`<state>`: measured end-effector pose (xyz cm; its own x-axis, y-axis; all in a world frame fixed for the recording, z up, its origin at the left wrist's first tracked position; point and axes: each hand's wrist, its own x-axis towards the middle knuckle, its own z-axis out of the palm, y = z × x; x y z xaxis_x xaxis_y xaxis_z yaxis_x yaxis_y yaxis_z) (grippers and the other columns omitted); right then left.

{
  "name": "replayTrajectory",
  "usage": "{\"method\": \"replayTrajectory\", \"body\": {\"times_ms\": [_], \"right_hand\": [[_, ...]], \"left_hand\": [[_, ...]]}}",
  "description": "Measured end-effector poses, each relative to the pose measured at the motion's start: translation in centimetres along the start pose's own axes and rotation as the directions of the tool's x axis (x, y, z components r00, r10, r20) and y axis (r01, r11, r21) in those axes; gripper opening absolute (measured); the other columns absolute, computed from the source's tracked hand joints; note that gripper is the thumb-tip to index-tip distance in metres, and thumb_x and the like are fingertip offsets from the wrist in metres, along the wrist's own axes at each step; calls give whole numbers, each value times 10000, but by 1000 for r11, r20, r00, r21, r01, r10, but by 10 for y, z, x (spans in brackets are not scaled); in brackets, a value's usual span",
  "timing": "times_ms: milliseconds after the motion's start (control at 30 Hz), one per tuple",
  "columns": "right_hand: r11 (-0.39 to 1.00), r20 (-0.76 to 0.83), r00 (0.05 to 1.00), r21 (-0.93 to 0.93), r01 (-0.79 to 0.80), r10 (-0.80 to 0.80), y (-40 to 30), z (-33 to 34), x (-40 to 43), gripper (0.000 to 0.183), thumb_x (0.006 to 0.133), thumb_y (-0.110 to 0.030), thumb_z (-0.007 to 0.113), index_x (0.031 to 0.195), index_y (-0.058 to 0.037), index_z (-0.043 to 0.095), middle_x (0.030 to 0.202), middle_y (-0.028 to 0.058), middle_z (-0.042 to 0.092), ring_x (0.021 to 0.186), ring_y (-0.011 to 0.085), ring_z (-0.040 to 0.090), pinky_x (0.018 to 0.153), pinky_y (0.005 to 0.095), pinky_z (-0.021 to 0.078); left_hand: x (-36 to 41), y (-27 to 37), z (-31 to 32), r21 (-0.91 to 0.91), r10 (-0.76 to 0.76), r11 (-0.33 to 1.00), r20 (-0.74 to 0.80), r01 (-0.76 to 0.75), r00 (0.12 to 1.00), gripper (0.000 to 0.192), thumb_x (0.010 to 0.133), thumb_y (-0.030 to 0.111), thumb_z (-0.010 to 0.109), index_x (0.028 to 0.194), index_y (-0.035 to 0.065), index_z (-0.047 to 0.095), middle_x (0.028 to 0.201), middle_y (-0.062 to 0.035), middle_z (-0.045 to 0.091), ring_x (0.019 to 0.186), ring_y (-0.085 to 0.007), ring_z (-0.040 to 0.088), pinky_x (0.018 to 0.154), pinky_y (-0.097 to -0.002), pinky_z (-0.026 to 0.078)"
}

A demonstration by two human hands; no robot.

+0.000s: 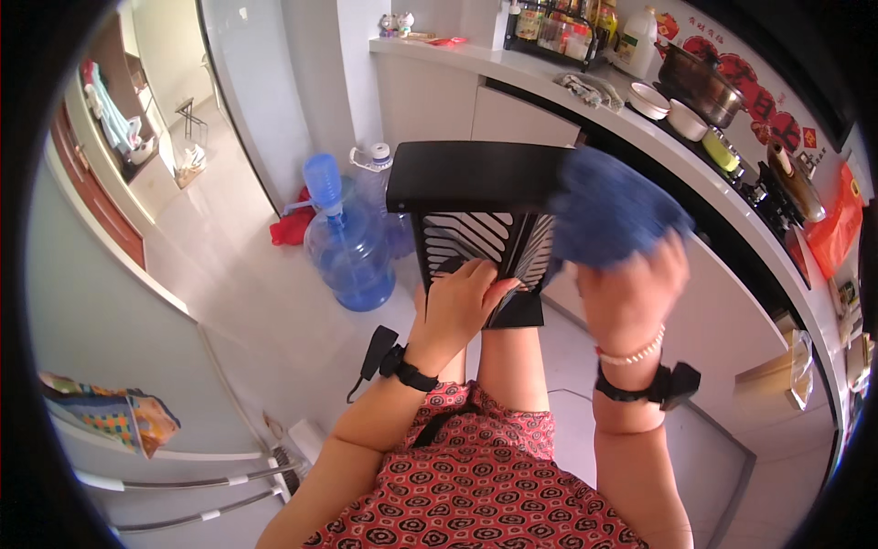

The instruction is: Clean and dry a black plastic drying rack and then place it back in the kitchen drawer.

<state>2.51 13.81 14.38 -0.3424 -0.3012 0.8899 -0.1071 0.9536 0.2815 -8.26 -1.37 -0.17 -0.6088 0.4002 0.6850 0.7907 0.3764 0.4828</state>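
Note:
A black slotted stool, or a similar piece with a flat panel and slatted sides, is held up in front of my legs. My left hand grips it at the slatted part, fingers curled over an edge and thumb along the slats. My right hand holds a blue cloth, blurred by motion, against or just beside the right end of the black panel. The cloth hides that end. Each wrist wears a black strap with a small device.
A blue water jug with a pump stands on the floor to the left, a clear bottle behind it. The counter curves along the right with a steel pot and bowls. Mop handles lie lower left.

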Motion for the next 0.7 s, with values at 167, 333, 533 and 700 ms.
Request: {"method": "replayTrajectory", "body": {"times_ms": [167,333,533,700], "right_hand": [[992,269,962,127,3,-37,-34,39,63,92,781,-211,705,789,-121,688,741,85,625,720,281,654,660,399,534],[985,267,961,172,21,-67,-12,30,58,120,770,-212,727,784,-100,686,687,101,606,655,307,629,628,418,524],[997,419,908,72,-19,-13,31,12,37,268,722,-339,777,708,-87,687,699,128,618,687,326,642,647,435,518],[999,466,884,-9,-49,48,57,-4,16,273,662,-272,826,635,-60,656,656,122,598,679,331,623,639,440,505]], "left_hand": [[-6,-5,8,76,82,993,119,-91,990,199,943,257,679,990,64,677,983,-156,726,747,-364,709,598,-475,539],[-3,-1,5,44,32,998,118,-37,993,193,932,234,703,1021,66,670,925,-153,712,747,-362,695,621,-470,537],[-2,-1,-2,-35,75,997,65,-73,995,229,926,272,724,916,60,636,797,-103,643,693,-357,652,594,-463,508],[1,4,0,-54,113,992,-33,-115,993,352,898,282,757,752,54,532,729,-106,588,608,-352,615,504,-448,451]]}}
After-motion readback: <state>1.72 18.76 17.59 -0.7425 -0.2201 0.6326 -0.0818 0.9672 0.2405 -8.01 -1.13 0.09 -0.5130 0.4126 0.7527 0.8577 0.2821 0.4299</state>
